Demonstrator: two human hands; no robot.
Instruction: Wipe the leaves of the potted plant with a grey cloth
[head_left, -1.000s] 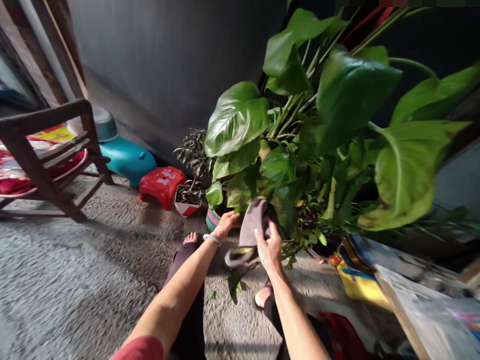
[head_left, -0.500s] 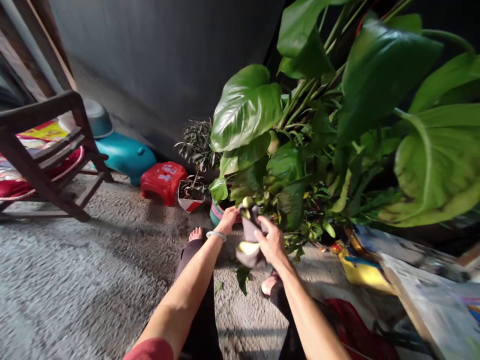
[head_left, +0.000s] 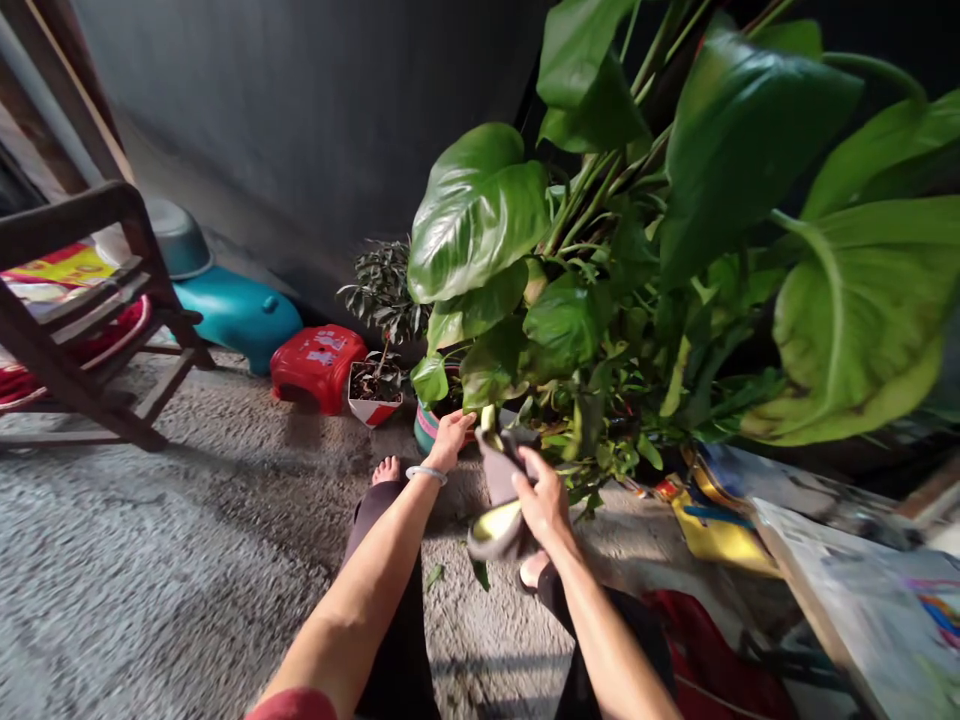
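My right hand grips a soft grey-brown cloth, with thumb and fingers closed on its right side. Pale yellow-green patches show at the cloth's top and lower end, perhaps parts of a leaf; I cannot tell. My left hand, a pale bangle at its wrist, reaches to the front of a green pot with a pink band. Its fingertips are pressed together at the plant's lower leaves, and what they pinch is hidden. Above both hands spreads a large leafy plant with broad glossy leaves.
Left of the pot stand a small shrub in a white and red planter, a red stool and a blue plastic seat. A wooden chair is farther left. At right lie a yellow packet and a board.
The view has shifted slightly, so the surroundings sit farther left. My right hand and the cloth have dropped a little, and the pale patches show more. My left hand stays at the pot.
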